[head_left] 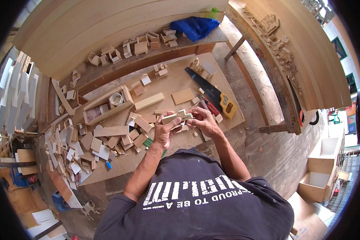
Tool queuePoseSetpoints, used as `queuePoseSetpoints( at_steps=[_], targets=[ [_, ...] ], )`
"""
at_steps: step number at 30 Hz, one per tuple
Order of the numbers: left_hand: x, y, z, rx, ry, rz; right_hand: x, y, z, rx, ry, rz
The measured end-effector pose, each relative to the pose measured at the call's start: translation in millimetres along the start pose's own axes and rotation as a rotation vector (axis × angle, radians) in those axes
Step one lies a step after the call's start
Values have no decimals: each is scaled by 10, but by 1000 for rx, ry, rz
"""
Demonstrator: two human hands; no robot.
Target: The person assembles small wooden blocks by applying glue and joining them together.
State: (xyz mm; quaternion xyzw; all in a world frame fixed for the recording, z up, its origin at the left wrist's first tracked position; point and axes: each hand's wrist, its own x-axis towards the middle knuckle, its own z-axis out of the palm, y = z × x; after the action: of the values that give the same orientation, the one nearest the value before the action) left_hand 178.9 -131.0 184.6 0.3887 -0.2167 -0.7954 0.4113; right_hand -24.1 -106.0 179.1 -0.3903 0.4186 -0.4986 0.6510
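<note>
Over the near side of a wooden worktable (pixel 224 80), both my hands are raised around a small stepped wooden piece (pixel 173 118). My left hand (pixel 163 131) is closed on its left part, thumb along the near side. At its right end my right hand (pixel 207 123) pinches it with the fingertips; whether a second small part sits between those fingers is hidden. Beyond my right hand lies a handsaw (pixel 207 87) with a yellow handle, with some red slender tools (pixel 211 107) beside it. Past the hands rest a long wood block (pixel 149 101) and a flatter block (pixel 183 96).
Loose wood offcuts (pixel 102 143) heap up on the table's left. A wooden tray (pixel 109 115) holds a round tin (pixel 116 99). Small box-like wooden pieces (pixel 141 48) and a blue plastic bag (pixel 195 28) sit on the back bench. Plywood boxes (pixel 322 176) stand at far right.
</note>
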Motion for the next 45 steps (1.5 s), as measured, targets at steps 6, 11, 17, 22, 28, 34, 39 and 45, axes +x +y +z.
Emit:
queuePoseSetpoints(
  at_steps=[6, 11, 17, 22, 28, 34, 39, 45],
  targets=[
    [21, -54, 29, 8, 6, 41, -44, -36, 31, 14, 36, -17],
    [41, -19, 77, 99, -4, 56, -40, -42, 70, -15, 105, -6],
    [86, 36, 84, 64, -86, 78, -1, 8, 68, 35, 180, 6],
    [159, 15, 32, 54, -135, 84, 5, -34, 125, 177, 201, 11],
    [165, 114, -28, -35, -181, 28, 65, -45, 79, 181, 165, 50],
    [174, 148, -92, -29, -183, 47, 131, -90, 122, 97, 169, 48],
    [151, 160, -121, -3, -165, 66, 171, -79, 152, 60, 151, 23],
    [138, 196, -101, 22, -151, 90, 210, -51, 129, 12, 138, 33]
  ],
)
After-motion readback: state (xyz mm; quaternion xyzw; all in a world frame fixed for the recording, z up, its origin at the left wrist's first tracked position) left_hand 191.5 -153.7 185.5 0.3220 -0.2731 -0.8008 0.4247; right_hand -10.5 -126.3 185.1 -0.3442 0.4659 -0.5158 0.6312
